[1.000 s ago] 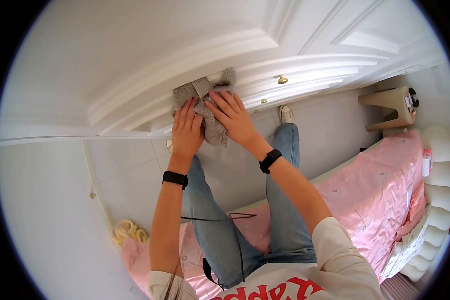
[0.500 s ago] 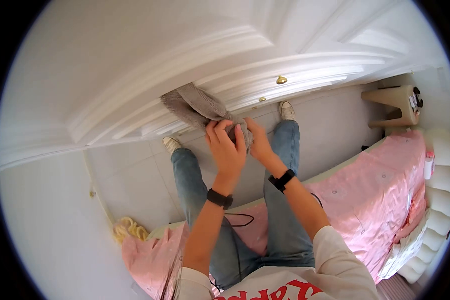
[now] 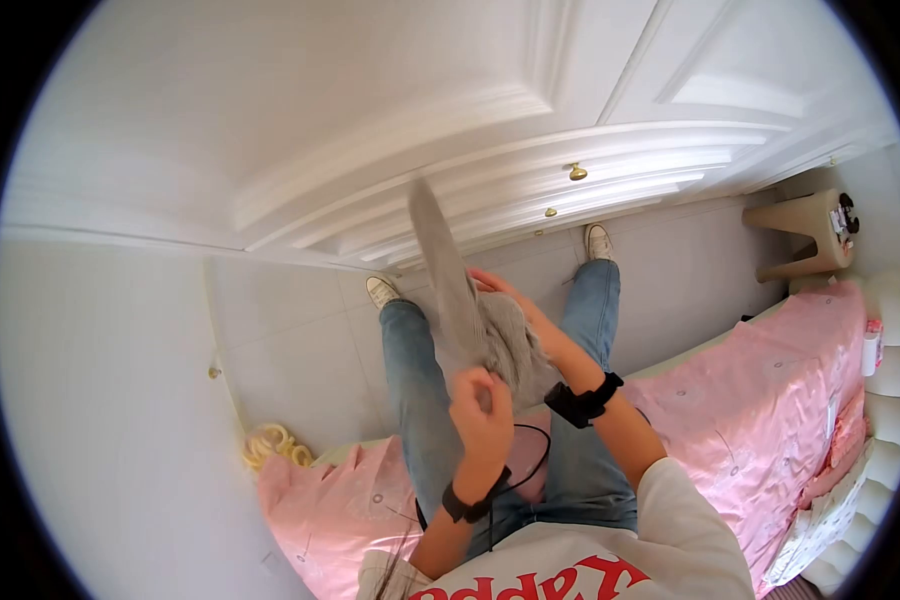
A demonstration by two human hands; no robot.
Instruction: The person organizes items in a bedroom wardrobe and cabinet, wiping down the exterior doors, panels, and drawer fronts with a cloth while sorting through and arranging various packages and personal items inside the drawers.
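Observation:
A grey ribbed cloth point(image 3: 454, 290), perhaps a towel, hangs between my hands in front of the white panelled doors. One long end sticks up away from me and is blurred; the rest bunches over my lap. My left hand point(image 3: 482, 415) is closed in a pinch at the cloth's near left edge. On the other side, my right hand point(image 3: 525, 315) grips the cloth, its fingers partly covered by the fabric. A black band point(image 3: 582, 402) is around my right wrist and another point(image 3: 475, 497) around my left.
White doors point(image 3: 360, 120) with brass knobs point(image 3: 577, 172) stand ahead. To the right are a beige stool point(image 3: 805, 225) bearing small items and a bed with a pink cover point(image 3: 740, 400). A yellow looped object point(image 3: 273, 445) lies at the left. A black cable point(image 3: 540, 435) crosses my lap.
The cloth, bunched in both hands before, is now spread more loosely and closer to me. My left hand has drawn back toward my body. My view has shifted slightly.

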